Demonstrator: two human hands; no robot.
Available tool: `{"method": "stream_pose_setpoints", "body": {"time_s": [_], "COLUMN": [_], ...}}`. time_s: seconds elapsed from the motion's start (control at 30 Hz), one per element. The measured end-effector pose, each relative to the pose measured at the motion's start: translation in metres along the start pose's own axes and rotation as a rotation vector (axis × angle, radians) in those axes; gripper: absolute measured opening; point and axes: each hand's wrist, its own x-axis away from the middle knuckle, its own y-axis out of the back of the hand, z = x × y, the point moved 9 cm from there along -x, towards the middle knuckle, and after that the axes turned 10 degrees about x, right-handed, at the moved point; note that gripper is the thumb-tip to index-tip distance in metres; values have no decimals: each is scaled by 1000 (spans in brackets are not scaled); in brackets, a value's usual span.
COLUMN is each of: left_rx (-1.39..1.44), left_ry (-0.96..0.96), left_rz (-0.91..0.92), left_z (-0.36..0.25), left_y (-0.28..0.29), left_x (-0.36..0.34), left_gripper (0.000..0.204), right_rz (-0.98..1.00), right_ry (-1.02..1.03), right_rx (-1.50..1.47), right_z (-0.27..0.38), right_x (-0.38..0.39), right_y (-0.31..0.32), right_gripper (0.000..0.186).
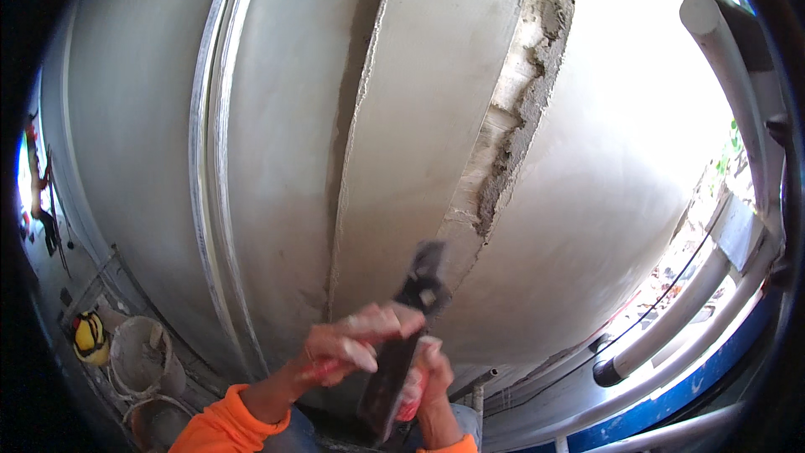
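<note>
My left hand (360, 340), smeared with pale plaster, is closed around a red-handled tool (325, 368). Just past its fingers, a dark, motion-blurred blade (426, 277) points up toward the wall; I cannot tell for sure whether it belongs to that tool. My right hand (433, 369) is closed on the red handle of a plastering trowel, whose dark flat blade (386, 394) tilts between the two hands. Both hands are close together in front of the grey plastered wall (411, 151). A rough-edged strip (516, 130) without smooth plaster runs down it.
Two bright metal profiles (216, 109) stand along the wall at left. At lower left are a mortar-stained bucket (142, 361), a second bucket (159, 421) and a yellow-and-black object (89, 337). Thick pipes (729, 59) and a blue rail (671, 407) curve along the right.
</note>
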Motion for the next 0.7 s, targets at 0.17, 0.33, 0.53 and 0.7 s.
{"method": "stream_pose_setpoints", "body": {"time_s": [0.17, 0.33, 0.53, 0.7], "left_rx": [146, -304, -412, -459], "left_ry": [86, 336, 461, 451], "left_rz": [-34, -102, -57, -56], "left_z": [-4, 30, 37, 25], "left_y": [-29, -2, 4, 0], "left_x": [45, 102, 115, 110], "left_gripper": [12, 24, 31, 33], "right_rz": [-54, -607, -696, -708], "right_ry": [431, 1058, 846, 692], "right_rx": [531, 1766, 1766, 1846], "right_z": [159, 239, 207, 120], "right_x": [-31, -75, -103, -68], "right_y": [-56, -168, -140, -84], "right_gripper": [28, 25, 35, 39]}}
